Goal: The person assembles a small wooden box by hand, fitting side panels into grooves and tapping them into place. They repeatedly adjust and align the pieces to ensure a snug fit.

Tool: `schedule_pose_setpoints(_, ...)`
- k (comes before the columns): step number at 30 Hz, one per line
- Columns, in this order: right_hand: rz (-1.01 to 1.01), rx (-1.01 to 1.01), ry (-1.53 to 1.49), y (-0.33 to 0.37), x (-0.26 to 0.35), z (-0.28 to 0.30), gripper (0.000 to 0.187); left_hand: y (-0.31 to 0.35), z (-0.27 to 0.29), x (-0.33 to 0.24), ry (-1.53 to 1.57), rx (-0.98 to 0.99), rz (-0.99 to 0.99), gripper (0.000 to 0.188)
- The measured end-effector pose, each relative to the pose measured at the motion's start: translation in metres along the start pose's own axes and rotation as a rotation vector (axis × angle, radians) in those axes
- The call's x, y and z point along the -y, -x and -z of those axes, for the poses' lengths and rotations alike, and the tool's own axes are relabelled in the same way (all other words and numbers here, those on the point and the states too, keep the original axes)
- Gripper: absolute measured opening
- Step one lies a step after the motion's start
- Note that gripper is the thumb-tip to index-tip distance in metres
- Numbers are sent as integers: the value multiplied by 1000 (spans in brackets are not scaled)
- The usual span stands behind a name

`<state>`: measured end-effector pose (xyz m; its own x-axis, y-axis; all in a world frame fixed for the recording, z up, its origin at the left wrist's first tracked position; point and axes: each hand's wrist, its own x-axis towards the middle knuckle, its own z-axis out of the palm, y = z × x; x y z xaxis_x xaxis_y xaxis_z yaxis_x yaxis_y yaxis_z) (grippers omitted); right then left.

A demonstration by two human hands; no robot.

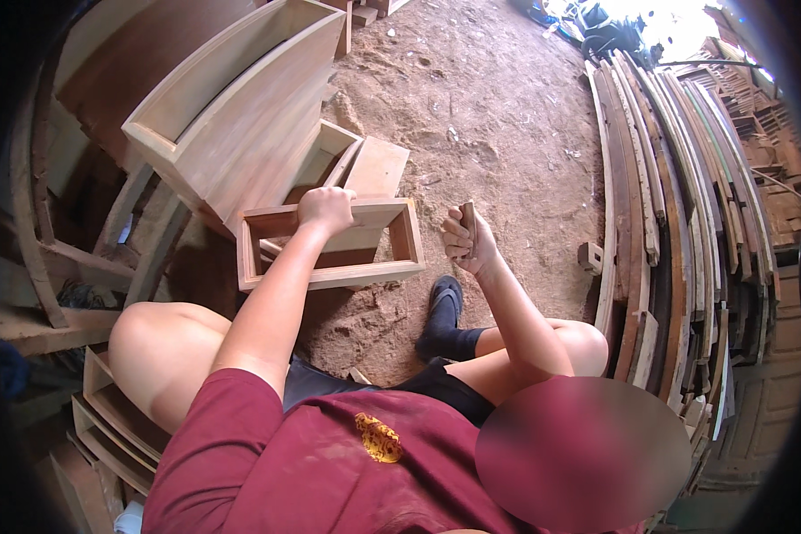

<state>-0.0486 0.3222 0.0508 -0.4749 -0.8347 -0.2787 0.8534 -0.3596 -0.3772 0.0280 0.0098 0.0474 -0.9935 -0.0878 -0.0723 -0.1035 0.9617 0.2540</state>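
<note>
A shallow rectangular wooden frame [365,274], like a drawer without a bottom, stands tilted in front of my knees. My left hand [326,212] is closed over its far rim, fingers wrapped round the board. To the right of the frame and apart from it, my right hand [473,247] is raised, its fingers closed on a small flat brown piece [468,219]. Whether that piece is wood or folded sandpaper I cannot tell. Just beyond the frame lie a loose pale board [379,167] and another open wooden box [333,142].
A large pale wooden cabinet carcass [249,133] leans at the upper left. Long planks [641,222] are stacked along the right, with a small wood block [590,258] beside them. Bare dirt floor [498,116] runs between. More wooden drawers [116,418] sit by my left leg.
</note>
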Motion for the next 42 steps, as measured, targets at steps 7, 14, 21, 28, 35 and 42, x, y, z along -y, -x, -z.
schedule_pose_setpoints(7,53,-317,529,-8,-8,-24,34,2,-5,5,-5,-13,-2,23)
schedule_pose_setpoints(14,327,-768,1293,-25,-68,-1,34,-2,-17,8,1,-59,-2,28)
schedule_pose_setpoints(21,409,-897,1412,-40,-82,-8,34,0,-22,11,-8,-90,-24,24)
schedule_pose_setpoints(28,378,-849,1403,-37,-89,15,36,-2,-30,13,-40,-193,-92,19)
schedule_pose_setpoints(35,359,-797,1388,-27,-97,10,36,-2,-29,13,-33,-158,-73,22)
schedule_pose_setpoints(42,286,-860,1178,-29,-95,9,31,-2,-29,15,-20,-159,-63,16)
